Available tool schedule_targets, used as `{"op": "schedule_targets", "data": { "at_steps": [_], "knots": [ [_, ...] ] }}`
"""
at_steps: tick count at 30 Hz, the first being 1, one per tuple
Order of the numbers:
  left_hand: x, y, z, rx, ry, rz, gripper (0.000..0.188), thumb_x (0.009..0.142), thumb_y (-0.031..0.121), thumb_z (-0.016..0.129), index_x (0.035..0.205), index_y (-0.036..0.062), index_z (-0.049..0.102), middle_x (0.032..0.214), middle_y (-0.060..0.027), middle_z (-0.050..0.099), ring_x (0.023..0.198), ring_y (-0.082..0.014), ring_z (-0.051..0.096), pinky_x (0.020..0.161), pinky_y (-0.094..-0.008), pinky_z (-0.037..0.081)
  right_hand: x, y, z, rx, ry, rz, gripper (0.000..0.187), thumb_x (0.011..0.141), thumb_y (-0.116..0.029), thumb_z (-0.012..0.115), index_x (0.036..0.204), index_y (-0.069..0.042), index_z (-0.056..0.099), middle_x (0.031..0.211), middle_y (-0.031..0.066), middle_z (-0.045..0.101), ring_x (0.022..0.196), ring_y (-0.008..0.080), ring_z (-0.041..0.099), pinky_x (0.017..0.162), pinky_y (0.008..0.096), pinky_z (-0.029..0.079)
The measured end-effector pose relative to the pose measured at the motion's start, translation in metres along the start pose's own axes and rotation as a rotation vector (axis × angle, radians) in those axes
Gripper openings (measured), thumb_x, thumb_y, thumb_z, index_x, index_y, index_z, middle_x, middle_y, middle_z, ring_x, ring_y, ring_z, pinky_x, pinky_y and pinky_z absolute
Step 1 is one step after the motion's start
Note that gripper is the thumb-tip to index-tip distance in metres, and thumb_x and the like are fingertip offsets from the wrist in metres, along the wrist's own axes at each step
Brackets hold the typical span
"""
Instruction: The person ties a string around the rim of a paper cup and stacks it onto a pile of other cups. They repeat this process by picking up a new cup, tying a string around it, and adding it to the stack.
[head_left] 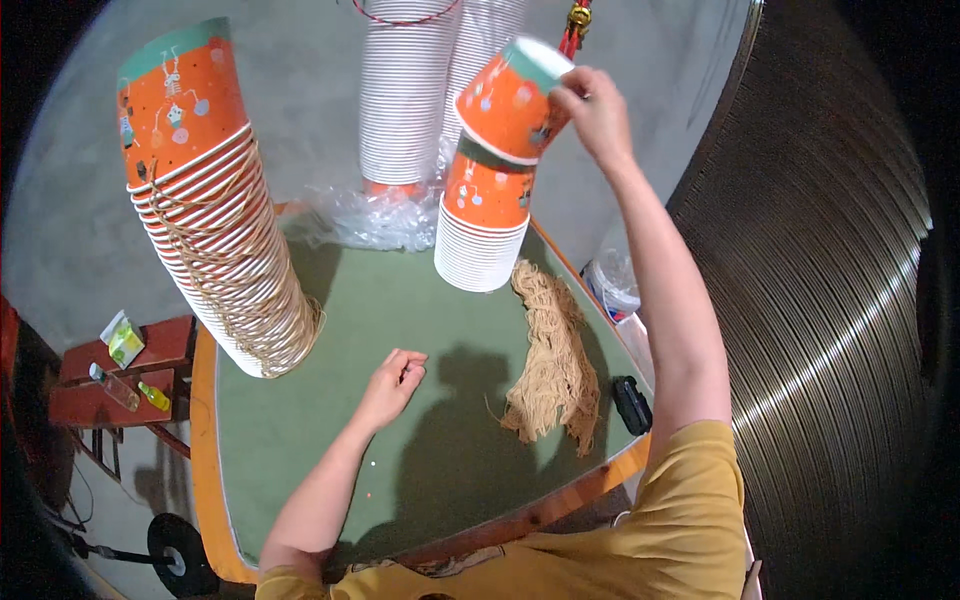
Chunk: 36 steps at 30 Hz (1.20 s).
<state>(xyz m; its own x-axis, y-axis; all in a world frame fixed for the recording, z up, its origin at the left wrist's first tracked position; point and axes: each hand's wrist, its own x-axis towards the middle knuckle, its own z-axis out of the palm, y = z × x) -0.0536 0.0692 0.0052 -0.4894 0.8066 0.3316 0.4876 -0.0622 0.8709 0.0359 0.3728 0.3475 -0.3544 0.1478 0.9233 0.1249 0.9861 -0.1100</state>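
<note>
My right hand (600, 112) grips an orange paper bucket (503, 103) near its green base, at the upper middle. The bucket is upside down and tilted. Directly under it stands a stack of the same upside-down buckets (487, 195), with white rims showing in rings below. Loosely curled, my left hand (392, 388) rests at the middle of the green tabletop (300, 440), with nothing visible in its fingers. To its right lies a bundle of tan string (552, 370). A taller stack of orange buckets (185, 110) leans at the left, tan cords hanging over its white rims.
Tall columns of nested white-rimmed buckets (405, 100) stand at the back beside crumpled clear plastic (375, 218). A black object (632, 404) sits at the table's right edge. Left of the table, a red bench (95, 400) bears bottles and a packet. Ridged dark metal (830, 300) rises at the right.
</note>
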Motion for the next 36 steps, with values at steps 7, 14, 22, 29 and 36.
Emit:
{"op": "schedule_targets", "data": {
  "at_steps": [7,14,22,29,36],
  "knots": [
    [-0.005,0.032,-0.026,-0.269,0.249,0.076,0.037,0.097,0.027,0.057,0.127,0.0055,0.053,0.110,-0.0066,0.054,0.104,-0.0160,0.052,0.093,-0.0297,0.042,-0.139,-0.078,-0.039,0.506,0.215,0.245,0.015,0.084,-0.009,0.070,0.090,-0.004,0.057,0.092,0.0045,0.056,0.084,0.0144,0.059,0.072,0.0270,0.049],
    [-0.006,0.079,-0.027,-0.404,0.342,0.199,0.041,0.099,0.027,0.056,0.131,0.0028,0.046,0.122,-0.0039,0.053,0.111,-0.0129,0.050,0.097,-0.0295,0.040,-0.307,-0.116,0.030,0.725,-0.121,0.425,0.019,0.083,-0.008,0.072,0.094,-0.005,0.057,0.096,0.0080,0.055,0.089,0.0178,0.058,0.074,0.0302,0.050],
    [0.000,0.039,-0.081,-0.418,0.286,0.101,0.030,0.101,0.021,0.052,0.125,0.0034,0.053,0.113,-0.0011,0.061,0.104,-0.0094,0.055,0.093,-0.0286,0.042,-0.340,-0.122,0.009,-0.150,-0.789,0.305,0.031,0.080,-0.029,0.073,0.093,-0.004,0.061,0.096,0.0165,0.060,0.090,0.0346,0.059,0.080,0.0425,0.050],
    [0.000,0.035,-0.092,-0.375,0.264,0.052,0.027,0.098,0.019,0.053,0.118,0.0026,0.058,0.107,-0.0005,0.061,0.099,-0.0098,0.055,0.089,-0.0280,0.042,-0.343,-0.128,0.000,-0.146,-0.921,0.276,0.025,0.079,-0.024,0.068,0.087,-0.003,0.058,0.089,0.0151,0.062,0.087,0.0335,0.061,0.077,0.0446,0.050],
    [0.001,0.028,-0.102,-0.332,0.204,0.060,0.020,0.094,0.017,0.054,0.107,0.0024,0.059,0.097,-0.0002,0.059,0.090,-0.0107,0.054,0.084,-0.0273,0.042,-0.341,-0.125,0.005,0.002,-0.953,0.363,0.022,0.084,-0.020,0.062,0.095,-0.001,0.058,0.087,0.0171,0.063,0.086,0.0321,0.064,0.077,0.0432,0.052]
  ]
}}
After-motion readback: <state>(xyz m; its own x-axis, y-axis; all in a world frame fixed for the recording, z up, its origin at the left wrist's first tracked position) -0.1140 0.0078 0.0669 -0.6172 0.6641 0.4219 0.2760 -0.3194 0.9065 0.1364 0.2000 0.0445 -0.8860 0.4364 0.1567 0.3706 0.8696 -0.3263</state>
